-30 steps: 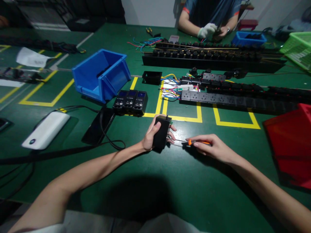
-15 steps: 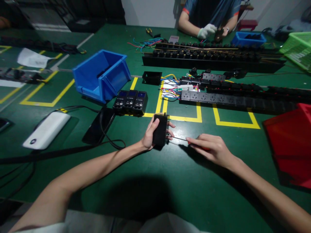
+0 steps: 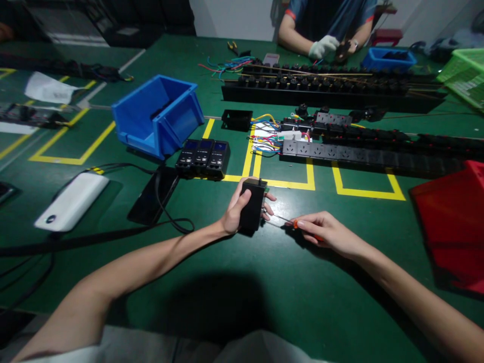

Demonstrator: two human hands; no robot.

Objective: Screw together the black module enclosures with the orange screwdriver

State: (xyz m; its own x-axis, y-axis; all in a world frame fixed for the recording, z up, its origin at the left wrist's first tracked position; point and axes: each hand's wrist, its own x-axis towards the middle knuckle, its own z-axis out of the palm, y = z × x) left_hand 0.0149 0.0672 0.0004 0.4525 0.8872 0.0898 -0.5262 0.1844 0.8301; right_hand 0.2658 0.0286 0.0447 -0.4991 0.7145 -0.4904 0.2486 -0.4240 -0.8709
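In the middle of the bench a small black rectangular module (image 3: 252, 205) is gripped by my left hand (image 3: 235, 212), thumb across its near face and fingers wrapped behind. A sliver of green shows at its right edge. My right hand (image 3: 328, 231) is closed around the orange handle of a screwdriver (image 3: 296, 224). The thin shaft points left toward the module's right side, close to my left fingertips; whether the tip touches is too small to tell. Just behind, three similar black modules (image 3: 203, 159) stand side by side.
A blue bin (image 3: 159, 118) stands behind left, a red bin (image 3: 451, 227) at the right. Long black socket strips (image 3: 351, 157) with loose coloured wires lie across the bench. A phone (image 3: 154, 195) and white power bank (image 3: 71, 201) with cables lie left. Opposite, a co-worker's gloved hand (image 3: 323, 48) handles a dark part.
My right hand has turned slightly and its fingers have shifted, showing more of the orange handle. The black module has moved very slightly to the right in my left hand.
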